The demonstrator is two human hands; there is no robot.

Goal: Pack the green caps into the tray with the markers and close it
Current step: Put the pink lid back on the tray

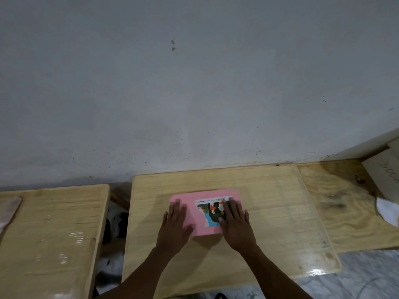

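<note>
On the far left a pale cloth-like object [9, 209] lay on a side table [49, 234]. On the middle wooden table [269, 223] sat the pink marker case [201, 197], lid down. The left hand [176, 225] lay flat on its left part, fingers spread and gripping nothing. The right hand [234, 223] lay flat on the printed label [210, 212], likewise open. No green caps or markers showed; presumably they were inside. To close it well, even downward pressure from both palms seemed wise, running along the edges until the lid seats all round. The label carried a barcode and small print too blurred to read. At the far right, a leaning board [386, 171] bore faint, unreadable lettering.
</note>
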